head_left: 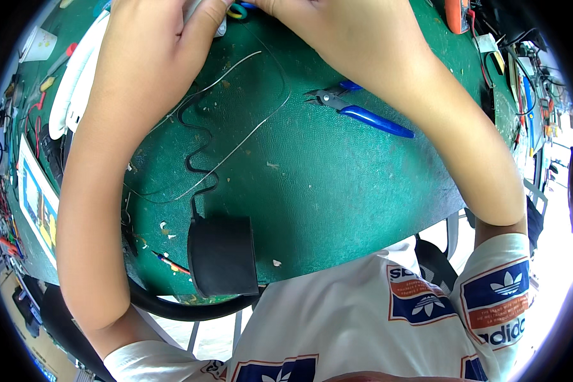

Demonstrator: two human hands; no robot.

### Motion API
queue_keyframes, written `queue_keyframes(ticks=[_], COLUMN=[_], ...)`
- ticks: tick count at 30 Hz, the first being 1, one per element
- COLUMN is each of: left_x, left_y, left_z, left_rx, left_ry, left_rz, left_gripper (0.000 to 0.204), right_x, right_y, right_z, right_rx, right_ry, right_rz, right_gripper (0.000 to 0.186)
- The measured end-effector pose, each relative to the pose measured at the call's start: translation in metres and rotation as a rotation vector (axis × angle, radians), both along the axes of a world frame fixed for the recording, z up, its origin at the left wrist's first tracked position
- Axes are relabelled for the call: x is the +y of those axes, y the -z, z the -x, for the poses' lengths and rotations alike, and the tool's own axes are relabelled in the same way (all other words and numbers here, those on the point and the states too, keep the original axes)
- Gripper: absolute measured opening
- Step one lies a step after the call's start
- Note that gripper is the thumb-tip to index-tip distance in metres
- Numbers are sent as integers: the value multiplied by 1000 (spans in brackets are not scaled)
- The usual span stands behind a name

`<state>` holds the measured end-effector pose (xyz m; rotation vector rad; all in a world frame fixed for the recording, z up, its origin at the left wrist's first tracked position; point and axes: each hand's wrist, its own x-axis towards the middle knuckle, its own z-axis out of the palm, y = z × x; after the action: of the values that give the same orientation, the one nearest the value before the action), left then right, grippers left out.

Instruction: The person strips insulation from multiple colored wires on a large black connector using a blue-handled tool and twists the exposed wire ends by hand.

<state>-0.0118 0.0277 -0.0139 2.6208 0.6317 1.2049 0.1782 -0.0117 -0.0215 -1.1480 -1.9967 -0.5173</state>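
My left hand (156, 48) and my right hand (337, 28) meet at the far edge of the view, where most of their fingers are cut off. Beside the left thumb a pale grey-white piece (221, 27) shows. Between the hands is a small yellow-green loop (238, 11) with a bit of blue next to it. Both hands look closed, but what they grip is cut off. Below them a thin silvery wire (251, 130) curves across the green mat. Blue-handled side cutters (375, 121) lie near my right forearm, jaws pointing left.
At the near edge stands a black rounded piece (223, 254) with a wavy black cord (200, 149). A small pointed tool (170, 262) lies beside it. A white curved object (76, 83) is partly behind my left forearm. A white cup (39, 44) and an orange device (456, 16) stand farther off.
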Motion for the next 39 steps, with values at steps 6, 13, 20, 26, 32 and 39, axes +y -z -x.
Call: queue_keyframes(ticks=[6,13,20,26,32,39], left_x=[-6,-9,-9,0,12,23], left_y=[1,-3,-4,-1,11,23], left_z=[5,5,0,8,8,3], left_rx=[-48,-55,-15,29,43,-40], left_ry=[-7,-28,-136,-107,-13,45], left_rz=[110,182,93,-95,-108,-126], left_gripper=[11,8,11,13,15,12], right_x=[-14,5,7,-9,-3,-9], right_y=[-3,20,22,10,6,6], right_z=[14,25,31,34,34,36], right_rx=[191,171,242,339,359,381], right_ry=[45,122,5,54,-19,1], right_rz=[201,15,-125,110,89,52], right_gripper=[8,9,7,8,11,14])
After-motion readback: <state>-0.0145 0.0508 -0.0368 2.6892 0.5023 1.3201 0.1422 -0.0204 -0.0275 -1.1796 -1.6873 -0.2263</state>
